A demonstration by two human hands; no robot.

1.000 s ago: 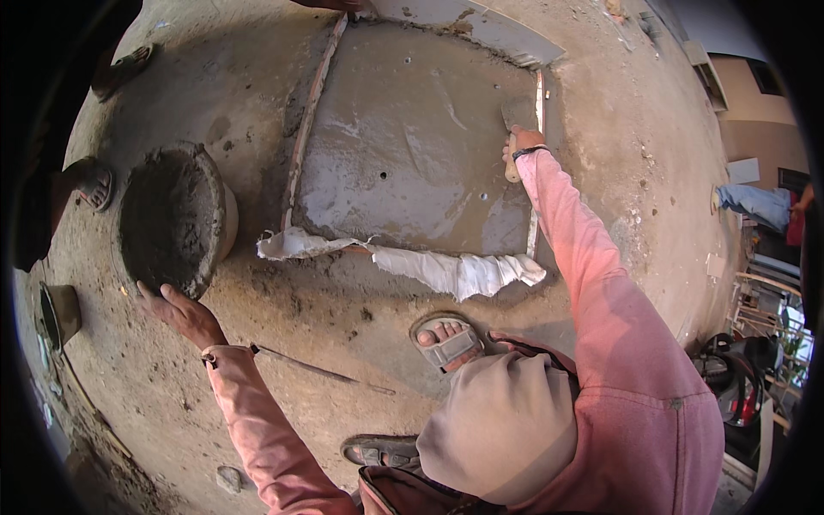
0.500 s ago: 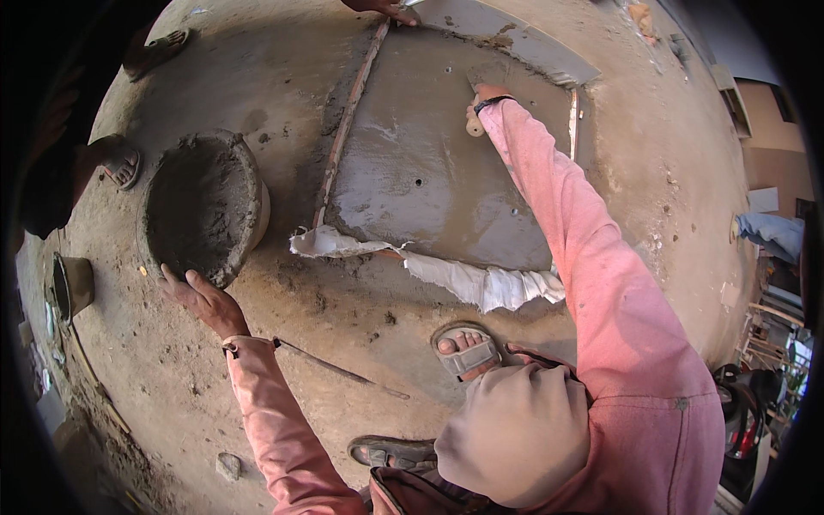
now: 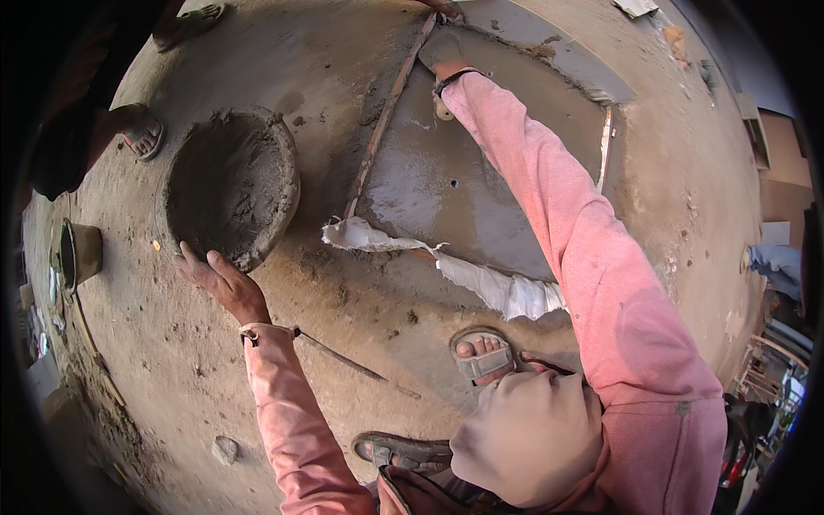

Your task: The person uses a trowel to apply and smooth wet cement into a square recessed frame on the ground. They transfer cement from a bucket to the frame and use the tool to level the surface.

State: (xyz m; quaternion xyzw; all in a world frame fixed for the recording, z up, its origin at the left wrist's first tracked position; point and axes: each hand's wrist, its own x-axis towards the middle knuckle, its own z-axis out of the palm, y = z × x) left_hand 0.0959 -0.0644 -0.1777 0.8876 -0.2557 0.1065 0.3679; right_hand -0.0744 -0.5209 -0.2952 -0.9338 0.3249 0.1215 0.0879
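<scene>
Grey, wet cement makes a flat four-sided slab (image 3: 493, 225), shiny and smooth in some parts, dull in others, with a small round hole (image 3: 454, 183) in it. Along its left side runs a thin, straight strip (image 3: 390, 120), smeared with cement; on its right side is a whitish strip (image 3: 606, 150). White, crumpled sheet material (image 3: 506, 290) with a ragged border lies along the near edge of the slab, and a smooth, pale board (image 3: 571, 56) lies at its far edge.

Near the far left corner of the slab, the right hand (image 3: 446, 67) is closed around a trowel, whose rounded, light handle (image 3: 443, 109) shows below the wrist; the blade is hard to distinguish. Another person's hand (image 3: 448, 10) is just beyond this corner.

To the left of the slab stands a round, deep basin (image 3: 287, 172), tilted, its wall coated with rough, lumpy cement. The left hand (image 3: 225, 283) is at the basin's near rim, fingers straight and spread, not clenched. Farther left from the slab is a smaller dark bucket (image 3: 84, 253). Nearer than the slab, a thin rod (image 3: 360, 365) lies on the gritty, brown ground (image 3: 197, 378).
</scene>
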